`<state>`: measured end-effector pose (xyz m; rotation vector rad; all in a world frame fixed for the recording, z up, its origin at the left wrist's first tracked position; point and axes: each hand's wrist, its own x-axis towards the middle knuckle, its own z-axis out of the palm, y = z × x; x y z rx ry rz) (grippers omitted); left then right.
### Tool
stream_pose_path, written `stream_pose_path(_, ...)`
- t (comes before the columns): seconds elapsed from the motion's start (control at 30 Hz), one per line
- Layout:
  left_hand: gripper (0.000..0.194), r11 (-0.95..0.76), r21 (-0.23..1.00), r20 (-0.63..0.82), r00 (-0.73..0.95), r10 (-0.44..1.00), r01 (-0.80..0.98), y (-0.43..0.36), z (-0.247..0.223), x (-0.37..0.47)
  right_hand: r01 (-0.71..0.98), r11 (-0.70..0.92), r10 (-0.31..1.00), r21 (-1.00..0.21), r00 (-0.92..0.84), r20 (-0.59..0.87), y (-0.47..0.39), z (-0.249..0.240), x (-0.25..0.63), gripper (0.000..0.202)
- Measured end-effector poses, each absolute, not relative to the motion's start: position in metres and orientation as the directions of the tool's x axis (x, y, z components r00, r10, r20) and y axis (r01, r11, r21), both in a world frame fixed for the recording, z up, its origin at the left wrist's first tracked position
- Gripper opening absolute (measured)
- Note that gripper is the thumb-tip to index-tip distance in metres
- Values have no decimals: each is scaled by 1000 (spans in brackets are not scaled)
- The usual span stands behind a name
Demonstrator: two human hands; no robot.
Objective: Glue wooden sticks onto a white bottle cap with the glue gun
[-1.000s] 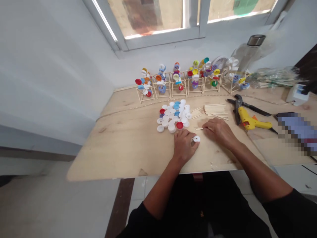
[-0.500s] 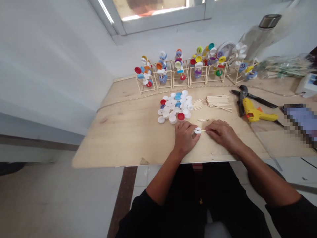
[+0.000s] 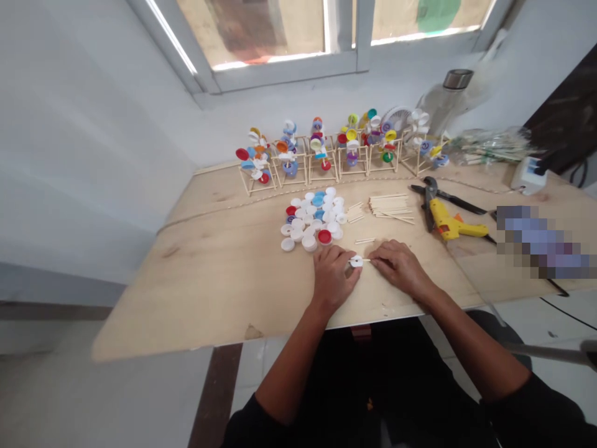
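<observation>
Between the thumb and fingers of my left hand [image 3: 333, 277] is a small white piece [image 3: 356, 261] with a dark hole at its middle. My right hand [image 3: 396, 264] pinches the end of a thin wooden stick [image 3: 366, 260] that meets the white piece from the right. Whether the stick passes all the way through is hard to tell. Just beyond my left hand lies a cluster of plastic bottle caps, mostly white, with a red cap [image 3: 324, 236] nearest. Two short sticks [image 3: 365, 241] lie beyond the white piece.
Several stick frames bearing coloured caps [image 3: 321, 155] line the wall. A pile of sticks [image 3: 389, 206] lies mid-table. To the right are black-handled pliers [image 3: 429, 196], a yellow glue gun [image 3: 454, 224], a blurred-out device [image 3: 541, 242] and a white socket box [image 3: 529, 176]. A cord [image 3: 224, 208] crosses the table.
The camera view has shifted, so the table contents appear lower and further left. Both hands keep the same hold on the white piece and the stick.
</observation>
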<state>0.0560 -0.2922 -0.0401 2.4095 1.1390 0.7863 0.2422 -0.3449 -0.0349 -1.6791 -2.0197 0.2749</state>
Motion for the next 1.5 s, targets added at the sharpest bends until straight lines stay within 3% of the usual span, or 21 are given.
stream_pose_path(0.63,21,-601,537,341,500,796,591,-293,-42,56,881,248,953,-403,-148,263,-342,-34,247,22)
stream_pose_path(0.93,14,-586,569,362,464,808,577,-293,-42,56,950,173,958,-262,-100,270,-339,-30,259,24)
stream_pose_path(1.5,20,-592,550,358,474,804,589,-293,-45,56,926,185,960,-328,-98,264,-275,-16,225,20)
